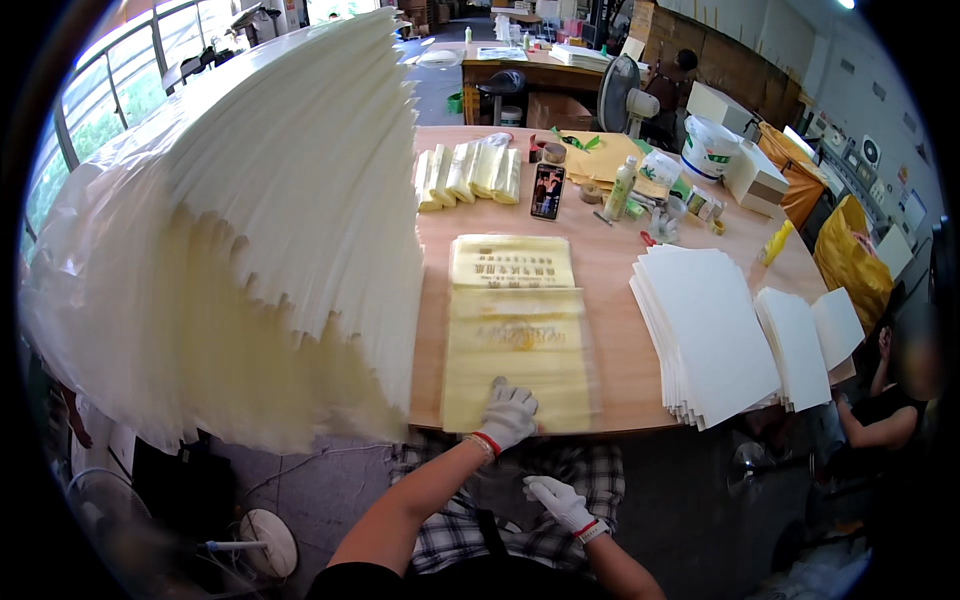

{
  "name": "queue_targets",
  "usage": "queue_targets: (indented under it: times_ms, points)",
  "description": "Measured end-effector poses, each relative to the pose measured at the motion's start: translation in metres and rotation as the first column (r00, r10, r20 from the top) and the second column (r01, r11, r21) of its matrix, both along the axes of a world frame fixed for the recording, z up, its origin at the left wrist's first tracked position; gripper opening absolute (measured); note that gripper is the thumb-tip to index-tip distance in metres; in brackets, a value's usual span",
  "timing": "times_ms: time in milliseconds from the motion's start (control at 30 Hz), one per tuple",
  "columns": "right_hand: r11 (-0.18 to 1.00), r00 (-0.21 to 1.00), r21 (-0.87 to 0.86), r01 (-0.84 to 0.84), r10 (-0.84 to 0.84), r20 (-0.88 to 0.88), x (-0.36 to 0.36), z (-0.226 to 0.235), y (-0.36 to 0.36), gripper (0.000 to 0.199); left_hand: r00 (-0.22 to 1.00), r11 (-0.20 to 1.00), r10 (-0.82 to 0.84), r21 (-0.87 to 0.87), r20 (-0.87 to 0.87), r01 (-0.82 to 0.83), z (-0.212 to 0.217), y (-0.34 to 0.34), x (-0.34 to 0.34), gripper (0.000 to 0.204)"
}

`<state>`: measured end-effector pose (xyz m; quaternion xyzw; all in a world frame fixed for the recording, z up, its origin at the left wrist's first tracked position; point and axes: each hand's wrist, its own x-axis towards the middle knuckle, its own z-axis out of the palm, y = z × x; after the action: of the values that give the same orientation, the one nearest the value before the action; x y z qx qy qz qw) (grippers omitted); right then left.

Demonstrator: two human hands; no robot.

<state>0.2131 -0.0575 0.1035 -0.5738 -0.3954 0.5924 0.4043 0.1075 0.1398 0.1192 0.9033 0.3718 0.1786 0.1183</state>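
A pale yellow, translucent printed bag (pixel 515 370) lies in front of me, its upper part showing a lighter printed panel. My left hand (pixel 510 413), in a white knitted glove with a red cuff, presses on the bag's near end with its fingers apart. My right hand (pixel 558 502), gloved the same way, hovers above my lap short of the table edge. Its fingers are curled together, and nothing shows in them. To the left rises a tall fanned stack of white-to-cream sheets or bags (pixel 300 200), its lower edges blurred.
White paper stacks (pixel 705 330) lie on the right of the table (pixel 620 270). Folded yellow bundles (pixel 468 172), an upright phone (pixel 547 190), a bottle (pixel 620 187) and tape rolls (pixel 591 193) stand farther back. A fan (pixel 620 92) stands behind; another person (pixel 890 420) sits at right.
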Motion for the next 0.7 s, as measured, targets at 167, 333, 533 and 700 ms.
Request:
queue_targets:
  times_ms: [167, 333, 533, 700]
  points:
    - [0.999, 0.999, -0.015, -0.042, 0.042, -0.010, -0.003, -0.003, -0.003, 0.032, 0.996, 0.986, -0.014, -0.163, 0.088, 0.028, -0.009, 0.016, -0.002, 0.021]
    - [0.992, 0.945, -0.112, 0.054, -0.087, -0.314, 0.008, 0.004, 0.015, 0.038, 0.996, 0.976, 0.066, -0.210, 0.067, -0.050, 0.023, 0.027, -0.001, 0.021]
    - [0.873, 0.810, -0.058, 0.484, -0.472, -0.349, 0.004, 0.049, 0.119, 0.034, 0.918, 0.945, -0.197, -0.183, 0.345, 0.272, 0.012, 0.036, 0.001, 0.025]
    - [0.834, 0.752, 0.407, 0.372, -0.528, 0.394, 0.041, 0.051, 0.137, 0.026, 0.652, 0.698, 0.419, -0.683, 0.632, 0.213, 0.019, 0.069, -0.012, 0.022]
